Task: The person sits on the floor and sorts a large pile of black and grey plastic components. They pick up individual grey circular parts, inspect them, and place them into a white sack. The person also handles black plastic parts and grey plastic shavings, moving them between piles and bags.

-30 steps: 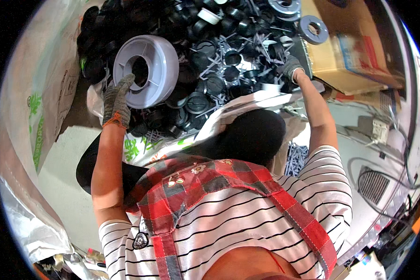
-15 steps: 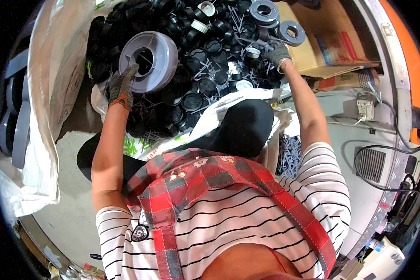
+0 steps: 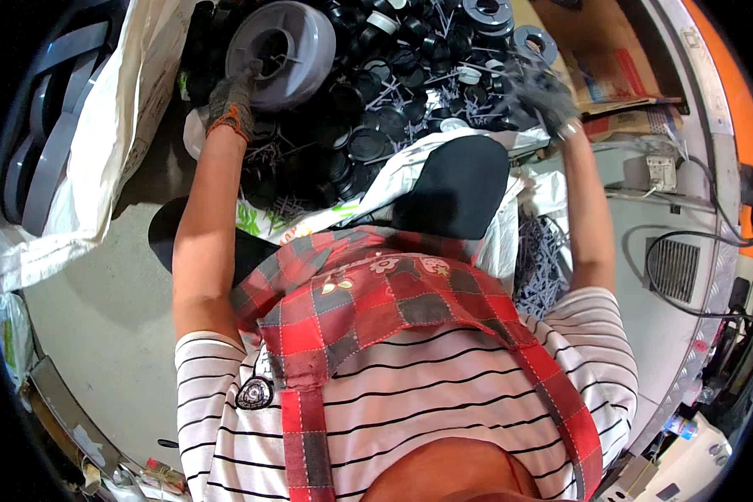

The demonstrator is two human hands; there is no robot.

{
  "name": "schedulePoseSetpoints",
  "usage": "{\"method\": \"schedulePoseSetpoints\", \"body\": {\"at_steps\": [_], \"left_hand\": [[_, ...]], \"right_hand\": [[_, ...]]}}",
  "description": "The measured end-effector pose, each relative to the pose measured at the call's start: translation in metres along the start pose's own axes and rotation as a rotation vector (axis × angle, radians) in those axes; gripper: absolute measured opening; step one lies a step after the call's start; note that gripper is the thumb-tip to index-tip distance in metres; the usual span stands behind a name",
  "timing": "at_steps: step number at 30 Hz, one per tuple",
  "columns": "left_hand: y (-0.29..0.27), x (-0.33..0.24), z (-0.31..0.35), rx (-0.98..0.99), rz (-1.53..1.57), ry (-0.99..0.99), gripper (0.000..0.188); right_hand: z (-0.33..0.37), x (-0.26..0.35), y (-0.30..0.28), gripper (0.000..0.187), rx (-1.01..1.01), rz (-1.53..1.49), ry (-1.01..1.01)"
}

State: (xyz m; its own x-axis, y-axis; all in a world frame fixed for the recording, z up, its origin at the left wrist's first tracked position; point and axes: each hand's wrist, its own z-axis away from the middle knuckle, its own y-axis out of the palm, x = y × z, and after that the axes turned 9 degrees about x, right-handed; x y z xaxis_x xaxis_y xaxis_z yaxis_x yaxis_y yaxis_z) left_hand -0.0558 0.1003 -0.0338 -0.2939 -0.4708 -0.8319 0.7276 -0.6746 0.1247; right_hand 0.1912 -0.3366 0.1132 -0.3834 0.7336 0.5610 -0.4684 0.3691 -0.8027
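Note:
My left hand (image 3: 232, 102), in a dark knit glove with an orange cuff, is closed on the near left rim of a large grey plastic ring (image 3: 311, 63). The ring is tilted above a heap of black round caps (image 3: 368, 144) and thin grey plastic sprues (image 3: 468, 105). My right hand (image 3: 548, 102), also gloved, is over the heap's right edge by the cardboard. Motion smears its fingers, so whether they hold anything does not show. Just beyond it lies a smaller grey ring (image 3: 547, 43).
More grey rings (image 3: 487, 15) are stacked at the far right, beside a cardboard box (image 3: 598, 63). A white sack (image 3: 418, 161) edges the heap. Grey sprues (image 3: 542, 272) fill a bag by my right leg. Large grey curved parts (image 3: 58, 159) stand in another sack at left. A black cable (image 3: 686, 309) loops at right.
My right hand has moved right and nearer, away from the sprues, and is now blurred. My left hand still grips the large ring. The whole view has shifted.

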Motion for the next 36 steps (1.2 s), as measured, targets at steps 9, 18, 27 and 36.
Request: {"method": "schedulePoseSetpoints", "body": {"at_steps": [9,18,27,36], "left_hand": [[-0.025,-0.015,0.06,0.229,0.483,0.16,0.043],[-0.056,-0.014,0.099,0.364,0.506,0.313,0.053],[-0.075,-0.009,0.096,0.252,0.48,0.299,0.052],[-0.085,0.0,0.098,0.204,0.466,0.271,0.051]], "right_hand": [[0.238,-0.025,-0.044,0.067,0.374,1.021,0.532],[0.119,0.116,0.14,0.052,0.313,0.739,-0.549],[0.016,0.139,0.418,0.043,0.422,0.911,-1.036],[-0.048,0.13,0.296,0.083,0.53,1.299,-0.351]]}}
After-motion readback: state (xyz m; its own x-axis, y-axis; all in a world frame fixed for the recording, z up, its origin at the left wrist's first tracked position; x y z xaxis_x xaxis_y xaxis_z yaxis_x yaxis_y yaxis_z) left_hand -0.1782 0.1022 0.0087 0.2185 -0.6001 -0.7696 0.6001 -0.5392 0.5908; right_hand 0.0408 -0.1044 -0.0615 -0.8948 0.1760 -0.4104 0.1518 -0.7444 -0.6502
